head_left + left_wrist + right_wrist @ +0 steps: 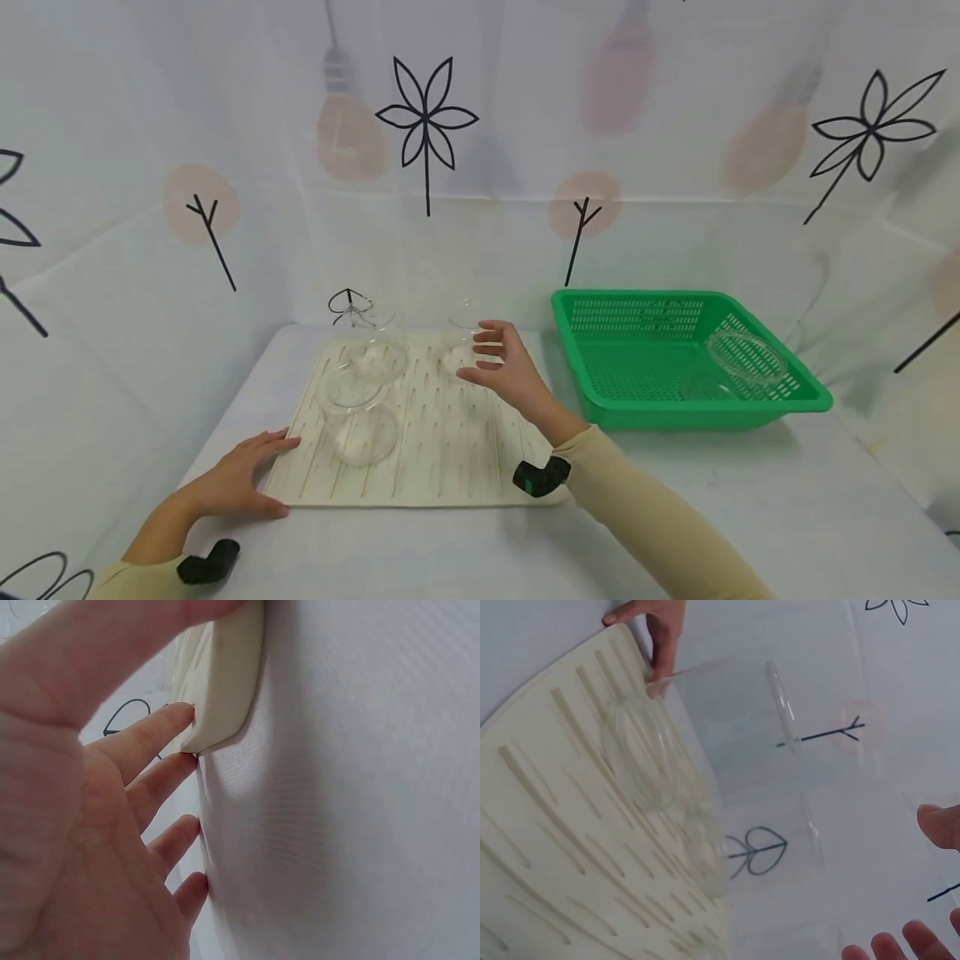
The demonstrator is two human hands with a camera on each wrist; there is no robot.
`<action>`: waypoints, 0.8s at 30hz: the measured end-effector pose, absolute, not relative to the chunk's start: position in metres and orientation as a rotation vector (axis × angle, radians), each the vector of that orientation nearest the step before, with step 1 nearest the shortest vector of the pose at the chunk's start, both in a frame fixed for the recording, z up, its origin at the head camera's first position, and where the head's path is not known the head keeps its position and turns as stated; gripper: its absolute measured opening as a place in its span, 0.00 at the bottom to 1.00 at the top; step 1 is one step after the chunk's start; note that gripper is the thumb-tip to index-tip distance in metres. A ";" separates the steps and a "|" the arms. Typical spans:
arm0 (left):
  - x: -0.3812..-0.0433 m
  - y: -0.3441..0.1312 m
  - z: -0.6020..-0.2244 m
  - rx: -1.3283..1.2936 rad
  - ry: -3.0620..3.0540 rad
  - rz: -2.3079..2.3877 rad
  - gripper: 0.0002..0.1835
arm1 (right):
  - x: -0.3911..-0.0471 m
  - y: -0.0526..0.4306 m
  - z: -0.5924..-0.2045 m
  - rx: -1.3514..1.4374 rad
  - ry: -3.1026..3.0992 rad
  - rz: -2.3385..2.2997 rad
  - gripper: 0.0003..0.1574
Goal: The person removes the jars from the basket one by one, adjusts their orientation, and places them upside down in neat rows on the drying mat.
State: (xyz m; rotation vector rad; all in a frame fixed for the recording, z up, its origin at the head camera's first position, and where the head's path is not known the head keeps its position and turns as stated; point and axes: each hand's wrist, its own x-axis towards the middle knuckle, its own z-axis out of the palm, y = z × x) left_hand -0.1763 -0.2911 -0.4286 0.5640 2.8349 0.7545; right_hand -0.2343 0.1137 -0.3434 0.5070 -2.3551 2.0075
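Note:
My left hand [243, 477] lies with fingers spread at the left edge of a cream ridged drying mat [442, 467]; in the left wrist view its fingertips [180, 714] touch the mat's edge. Over the mat's far right part hangs my right hand [510, 371], fingers apart and gently bent, beside a clear cup [459, 354]. Whether it touches that cup is hard to tell; the right wrist view shows the fingers and thumb apart, nothing between them. Two more clear cups, a front one [360, 425] and a back one [378, 354], stand upright on the mat's left side.
A green perforated basket [697, 408] stands on the white-covered table, right of the mat, with a clear cup [746, 358] inside it. Patterned white cloth [480, 250] hangs behind and at the sides.

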 end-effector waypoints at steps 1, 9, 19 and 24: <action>-0.177 -0.291 -0.429 0.565 2.832 0.762 0.52 | -0.235 0.117 -0.342 0.498 -2.344 1.998 0.43; -0.178 -0.290 -0.430 0.577 2.836 0.753 0.52 | -0.236 0.143 -0.330 0.424 -2.288 1.942 0.44; -0.175 -0.291 -0.430 0.534 2.832 0.740 0.52 | -0.234 0.177 -0.319 0.267 -2.261 1.902 0.44; -0.177 -0.292 -0.429 0.566 2.843 0.743 0.52 | -0.237 0.192 -0.318 0.243 -2.236 1.879 0.44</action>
